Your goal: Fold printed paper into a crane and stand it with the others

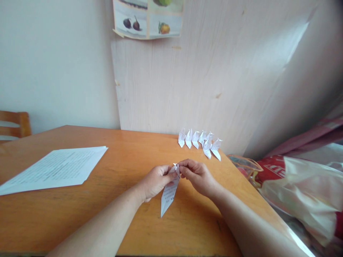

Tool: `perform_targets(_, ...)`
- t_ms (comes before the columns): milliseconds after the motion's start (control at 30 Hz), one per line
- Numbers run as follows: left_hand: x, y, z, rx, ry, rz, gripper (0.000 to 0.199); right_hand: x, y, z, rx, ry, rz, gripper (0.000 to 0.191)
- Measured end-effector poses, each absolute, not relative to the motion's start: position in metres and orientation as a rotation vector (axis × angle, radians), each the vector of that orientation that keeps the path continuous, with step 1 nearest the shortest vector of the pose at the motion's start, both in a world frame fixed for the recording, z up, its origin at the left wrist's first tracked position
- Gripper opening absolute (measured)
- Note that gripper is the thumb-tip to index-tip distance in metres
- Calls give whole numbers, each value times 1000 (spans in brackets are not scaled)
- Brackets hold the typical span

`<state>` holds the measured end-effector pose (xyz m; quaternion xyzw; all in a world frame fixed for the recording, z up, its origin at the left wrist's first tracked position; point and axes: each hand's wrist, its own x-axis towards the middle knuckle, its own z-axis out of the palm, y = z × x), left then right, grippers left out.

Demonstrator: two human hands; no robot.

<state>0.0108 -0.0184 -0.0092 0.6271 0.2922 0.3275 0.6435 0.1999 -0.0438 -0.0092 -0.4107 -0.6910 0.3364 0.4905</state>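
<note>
Between my two hands is a folded paper piece (169, 194), white with printed text, its long pointed end hanging toward me over the table. My left hand (160, 179) is closed on its upper part, thumb lying across the front. With thumb and fingertips, my right hand (197, 175) pinches the small tip at the top of the same piece. The fingertips hide part of that tip. Farther off, near the back right of the table, several folded paper cranes (195, 139) stand close together, apart from my hands.
A stack of printed sheets (57, 166) lies on the left of the wooden table (112, 217). Plastic bags (294, 189) sit past the table's right edge. A chair (20, 123) is at the far left. A fruit poster (150, 21) hangs on the wall board.
</note>
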Motion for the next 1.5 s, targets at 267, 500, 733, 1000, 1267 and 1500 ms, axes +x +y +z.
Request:
perform_targets(267,11,-17,-12,1422,677,747,40,200,-43,-9,-1043,-1714,720,15)
perform_targets(500,11,-16,-14,1390,707,738,37,200,-42,-11,-1080,-1738,613,16)
perform_targets(733,11,-15,-16,1370,699,730,36,200,-42,-12,-1105,-1762,416,20)
perform_targets(1000,10,-15,-15,1409,676,710,38,199,-45,-8,-1128,-1818,281,27)
perform_targets(1267,10,-14,-17,1463,660,707,41,198,-45,-9,-1148,-1818,250,26)
perform_targets(1500,11,-14,-16,1455,649,718,41,198,-49,-5,-1145,-1864,168,28)
